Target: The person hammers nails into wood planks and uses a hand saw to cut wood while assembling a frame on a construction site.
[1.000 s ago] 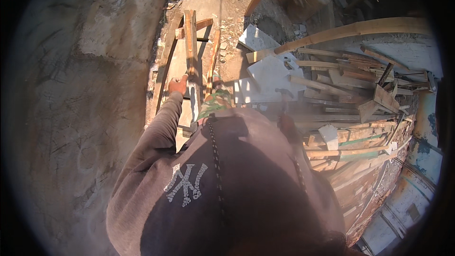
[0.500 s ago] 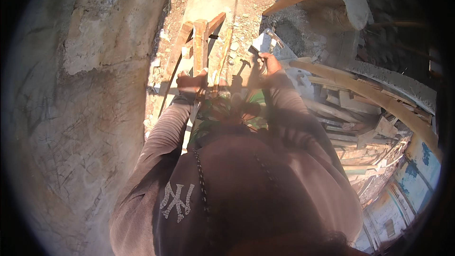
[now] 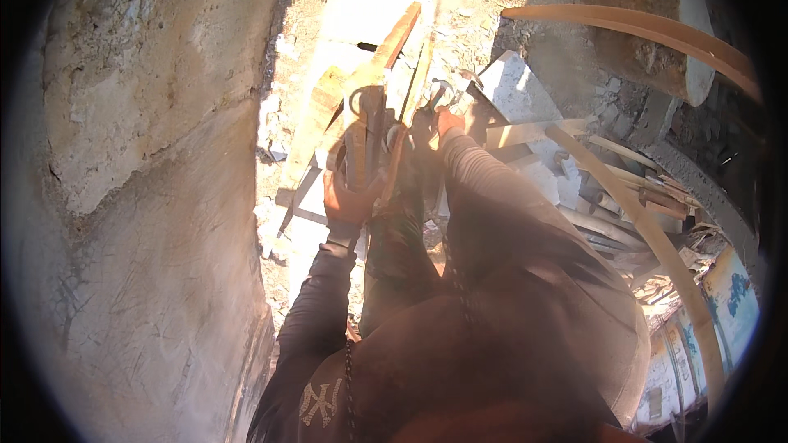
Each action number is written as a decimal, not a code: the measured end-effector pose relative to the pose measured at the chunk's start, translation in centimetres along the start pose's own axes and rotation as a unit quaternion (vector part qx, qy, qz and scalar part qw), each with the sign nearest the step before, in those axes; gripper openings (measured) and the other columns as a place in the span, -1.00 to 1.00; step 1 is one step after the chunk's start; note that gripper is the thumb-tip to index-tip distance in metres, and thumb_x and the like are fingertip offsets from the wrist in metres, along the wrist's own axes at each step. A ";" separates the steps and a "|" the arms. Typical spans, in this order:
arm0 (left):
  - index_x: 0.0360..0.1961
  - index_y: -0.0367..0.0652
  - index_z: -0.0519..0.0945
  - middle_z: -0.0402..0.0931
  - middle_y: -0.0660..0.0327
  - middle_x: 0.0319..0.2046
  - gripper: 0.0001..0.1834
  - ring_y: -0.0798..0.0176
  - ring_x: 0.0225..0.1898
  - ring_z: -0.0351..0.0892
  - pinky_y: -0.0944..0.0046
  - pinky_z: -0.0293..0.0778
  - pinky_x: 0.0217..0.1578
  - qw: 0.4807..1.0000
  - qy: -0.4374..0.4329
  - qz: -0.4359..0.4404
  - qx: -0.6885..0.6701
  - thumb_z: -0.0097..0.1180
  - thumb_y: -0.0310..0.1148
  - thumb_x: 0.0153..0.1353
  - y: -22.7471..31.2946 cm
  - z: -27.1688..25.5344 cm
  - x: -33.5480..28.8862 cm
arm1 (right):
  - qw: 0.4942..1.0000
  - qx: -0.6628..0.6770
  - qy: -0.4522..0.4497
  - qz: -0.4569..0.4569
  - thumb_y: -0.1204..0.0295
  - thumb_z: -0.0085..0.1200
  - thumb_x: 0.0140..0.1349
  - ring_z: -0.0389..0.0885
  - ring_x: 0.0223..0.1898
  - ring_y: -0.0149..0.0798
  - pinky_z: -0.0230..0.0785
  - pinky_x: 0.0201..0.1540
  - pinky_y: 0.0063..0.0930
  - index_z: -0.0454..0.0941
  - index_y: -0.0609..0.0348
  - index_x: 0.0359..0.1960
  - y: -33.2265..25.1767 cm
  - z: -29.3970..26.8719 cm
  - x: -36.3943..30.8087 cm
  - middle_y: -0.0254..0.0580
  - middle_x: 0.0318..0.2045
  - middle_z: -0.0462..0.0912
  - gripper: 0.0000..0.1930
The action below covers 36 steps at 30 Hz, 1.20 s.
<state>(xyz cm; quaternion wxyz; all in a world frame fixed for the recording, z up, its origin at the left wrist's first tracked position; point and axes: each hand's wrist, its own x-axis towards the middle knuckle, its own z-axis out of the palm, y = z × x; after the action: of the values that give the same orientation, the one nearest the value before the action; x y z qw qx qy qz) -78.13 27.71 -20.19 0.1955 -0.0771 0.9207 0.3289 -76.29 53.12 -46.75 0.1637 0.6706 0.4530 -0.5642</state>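
Observation:
My left hand is closed round the near end of a joined wooden frame, its thumb and fingers on either side of an upright piece. The frame is made of several reddish-brown timber pieces and lies ahead of me, partly in glaring sun. To its right, my right hand grips a hammer, whose curved metal head shows above the fist. Most of the handle is hidden by the hand. Dark shadows of my arm and the tool fall across the timber.
A rough plastered wall runs along the left. At right lie a pale flat slab, a pile of scrap wood and a long curved plank. A log-like block is at upper right.
My left hand has come nearer to me and to the right along the frame. The right hand with the hammer has shifted slightly left, and the view has turned.

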 end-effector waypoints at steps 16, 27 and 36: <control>-0.31 -0.41 0.68 0.66 0.13 -0.41 -0.49 0.17 -0.37 0.62 0.15 0.56 -0.25 0.993 -0.010 0.025 0.111 0.59 -0.11 0.09 -0.5 1.8 1.2 | 0.999 -0.024 0.008 0.040 0.01 0.07 0.40 0.66 0.01 -0.05 0.48 0.04 -0.08 0.46 0.22 0.27 7.0 12.2 13.5 0.05 0.05 0.64 -0.40; -0.02 -0.32 0.72 0.75 0.04 -0.10 -0.64 0.18 -0.14 0.74 0.22 0.63 -0.07 0.990 -0.052 -0.057 -0.121 0.45 -0.42 0.16 3.6 -0.9 1.2 | 0.959 0.204 -0.198 0.010 0.16 0.18 0.35 0.71 -0.25 -0.13 0.57 -0.18 -0.15 0.63 0.28 0.01 8.1 9.9 12.5 -0.10 -0.20 0.72 -0.59; 0.22 -0.39 0.57 0.62 -0.08 0.18 -0.35 0.14 0.15 0.66 0.11 0.59 0.11 0.991 0.038 0.043 -0.122 0.49 -0.47 0.08 5.2 -14.1 -8.2 | 0.955 0.160 -0.249 0.034 0.18 0.17 0.40 0.74 -0.28 -0.14 0.63 -0.21 -0.16 0.62 0.20 -0.01 0.9 6.1 -13.7 -0.13 -0.21 0.72 -0.66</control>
<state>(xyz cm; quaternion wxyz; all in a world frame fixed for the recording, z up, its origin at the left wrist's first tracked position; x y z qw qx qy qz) -76.46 22.85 -3.86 0.1350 -0.0727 0.8831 0.4433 -78.64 42.40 -36.47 0.1813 0.5416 0.2787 -0.7721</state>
